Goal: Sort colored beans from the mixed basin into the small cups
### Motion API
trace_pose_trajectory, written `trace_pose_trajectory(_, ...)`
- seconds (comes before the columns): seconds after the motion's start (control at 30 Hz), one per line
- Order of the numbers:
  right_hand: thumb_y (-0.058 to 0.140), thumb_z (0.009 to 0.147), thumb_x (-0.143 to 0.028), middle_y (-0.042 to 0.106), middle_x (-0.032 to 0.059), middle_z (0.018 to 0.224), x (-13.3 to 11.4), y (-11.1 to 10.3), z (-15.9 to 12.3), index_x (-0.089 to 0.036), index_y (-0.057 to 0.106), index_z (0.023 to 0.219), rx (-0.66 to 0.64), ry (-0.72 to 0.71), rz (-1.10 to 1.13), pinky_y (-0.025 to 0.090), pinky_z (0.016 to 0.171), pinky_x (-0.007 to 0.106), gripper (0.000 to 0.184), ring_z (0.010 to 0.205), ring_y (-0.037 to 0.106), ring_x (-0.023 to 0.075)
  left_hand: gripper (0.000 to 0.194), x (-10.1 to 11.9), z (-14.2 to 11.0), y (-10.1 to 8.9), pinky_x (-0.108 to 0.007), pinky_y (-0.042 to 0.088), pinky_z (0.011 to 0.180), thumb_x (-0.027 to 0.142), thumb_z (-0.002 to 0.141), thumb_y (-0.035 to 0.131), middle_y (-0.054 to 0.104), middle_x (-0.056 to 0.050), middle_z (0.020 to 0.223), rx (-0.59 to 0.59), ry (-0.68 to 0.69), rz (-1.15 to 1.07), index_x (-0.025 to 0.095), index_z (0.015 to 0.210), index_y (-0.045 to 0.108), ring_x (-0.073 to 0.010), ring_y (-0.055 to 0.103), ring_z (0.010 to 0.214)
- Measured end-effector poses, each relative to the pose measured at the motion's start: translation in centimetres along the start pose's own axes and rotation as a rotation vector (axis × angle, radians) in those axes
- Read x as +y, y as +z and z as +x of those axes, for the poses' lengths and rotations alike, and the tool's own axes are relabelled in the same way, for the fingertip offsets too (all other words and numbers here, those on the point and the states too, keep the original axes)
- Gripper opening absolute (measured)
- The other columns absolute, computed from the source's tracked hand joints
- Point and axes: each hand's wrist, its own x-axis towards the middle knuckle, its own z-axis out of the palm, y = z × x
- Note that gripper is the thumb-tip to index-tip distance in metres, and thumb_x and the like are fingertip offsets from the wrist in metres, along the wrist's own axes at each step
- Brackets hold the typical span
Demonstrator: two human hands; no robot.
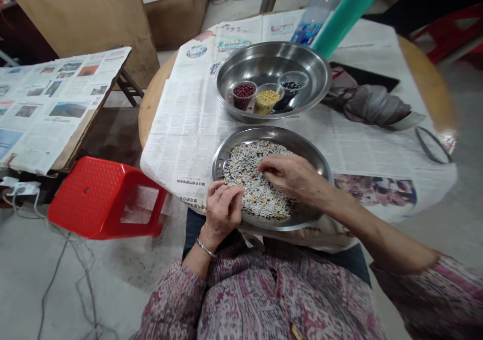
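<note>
A shallow steel dish (309, 141) holds mixed grains (247, 161), mostly white with black, yellow and a few dark red ones. Over the middle of the grains, my right hand (292, 176) has its fingertips drawn together, and whatever is in them is hidden. At the dish's near left rim my left hand (224, 209) is curled, thumb and fingers close together; I cannot see what it may hold. Behind, a larger steel basin (256, 58) contains a plastic cup of red beans (243, 93), a cup of yellow beans (267, 97) and a cup of black beans (292, 85).
Newspaper (181, 129) covers the round table. Behind the basin stand a plastic bottle (315, 13) and a green tube (347, 13); a crumpled grey bag (377, 103) lies right. A red stool (90, 199) and cables (81, 259) are on the floor at left.
</note>
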Motion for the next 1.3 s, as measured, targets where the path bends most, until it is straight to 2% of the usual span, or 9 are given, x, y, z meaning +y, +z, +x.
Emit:
trace_pose_trajectory(0.13, 0.049, 0.087, -0.017, 0.071, 0.0056, 0.085, 0.3, 0.8, 0.2, -0.023, 0.068, 0.083, -0.048, -0.087, -0.05, 0.049, 0.075, 0.033, 0.02, 0.079, 0.065, 0.0193, 0.012, 0.0, 0.0, 0.0, -0.037, 0.052, 0.095, 0.011, 0.094, 0.054, 0.075, -0.001, 0.086, -0.005, -0.002, 0.009, 0.019, 0.101, 0.061, -0.0127, 0.069, 0.075)
trace_pose_trajectory(0.27, 0.047, 0.089, -0.018, 0.07, 0.006, 0.081, 0.5, 1.2, 0.3, -0.023, 0.069, 0.082, -0.073, -0.103, -0.107, 0.049, 0.074, 0.035, 0.023, 0.077, 0.064, 0.0203, 0.012, 0.0, 0.0, 0.0, -0.037, 0.052, 0.095, 0.011, 0.095, 0.054, 0.075, -0.002, 0.086, -0.008, -0.001, 0.015, 0.019, 0.101, 0.061, -0.0129, 0.07, 0.076)
trace_pose_trajectory(0.53, 0.05, 0.091, -0.023, 0.073, 0.0058, 0.086, 0.5, 1.0, -0.3, -0.023, 0.069, 0.084, -0.055, -0.045, -0.074, 0.048, 0.072, 0.034, 0.02, 0.078, 0.066, 0.0207, 0.011, 0.1, -0.1, 0.0, -0.037, 0.052, 0.095, 0.013, 0.096, 0.053, 0.076, -0.002, 0.085, -0.028, -0.031, 0.022, 0.019, 0.1, 0.061, -0.0129, 0.07, 0.075)
trace_pose_trajectory(0.73, 0.053, 0.093, -0.032, 0.076, 0.003, 0.09, 0.5, 0.3, -0.9, -0.026, 0.071, 0.09, 0.003, 0.077, -0.071, 0.047, 0.071, 0.033, 0.02, 0.079, 0.069, 0.0209, 0.011, 0.1, 0.0, -0.1, -0.036, 0.052, 0.095, 0.011, 0.095, 0.054, 0.076, -0.001, 0.086, -0.006, -0.003, 0.024, 0.019, 0.1, 0.06, -0.0121, 0.069, 0.075)
trace_pose_trajectory(0.9, 0.052, 0.095, -0.036, 0.076, 0.0041, 0.091, 0.1, -0.7, -0.6, -0.025, 0.07, 0.088, 0.077, 0.079, 0.028, 0.05, 0.073, 0.034, 0.022, 0.08, 0.069, 0.0213, 0.013, 0.0, 0.0, -0.1, -0.037, 0.052, 0.095, 0.011, 0.094, 0.055, 0.075, -0.001, 0.086, -0.003, -0.009, 0.01, 0.019, 0.101, 0.061, -0.0123, 0.069, 0.075)
trace_pose_trajectory(1.03, 0.053, 0.094, -0.039, 0.075, 0.0052, 0.084, -1.0, -3.0, 1.1, -0.025, 0.07, 0.087, 0.238, 0.156, 0.101, 0.051, 0.069, 0.037, 0.023, 0.074, 0.068, 0.0227, 0.013, 0.0, 0.0, -0.1, -0.036, 0.052, 0.095, 0.009, 0.093, 0.055, 0.075, -0.001, 0.086, 0.006, -0.011, -0.008, 0.019, 0.101, 0.061, -0.0122, 0.069, 0.075)
trace_pose_trajectory(1.17, 0.051, 0.096, -0.044, 0.076, 0.0074, 0.092, -1.0, -5.9, 5.1, -0.027, 0.071, 0.092, 0.445, 0.221, 0.054, 0.053, 0.072, 0.041, 0.027, 0.077, 0.067, 0.024, 0.012, 0.0, 0.0, -0.1, -0.037, 0.053, 0.094, 0.011, 0.094, 0.054, 0.075, -0.001, 0.084, -0.003, -0.018, 0.008, 0.019, 0.1, 0.062, -0.013, 0.069, 0.074)
trace_pose_trajectory(1.3, 0.052, 0.095, -0.044, 0.076, 0.0089, 0.102, 0.6, -7.6, 9.1, -0.025, 0.07, 0.108, 0.45, 0.269, -0.013, 0.053, 0.086, 0.045, 0.029, 0.09, 0.068, 0.0256, 0.012, 0.1, 0.1, -0.2, -0.037, 0.053, 0.093, 0.012, 0.095, 0.053, 0.075, -0.002, 0.084, -0.009, -0.02, 0.032, 0.019, 0.098, 0.062, -0.0133, 0.069, 0.074)
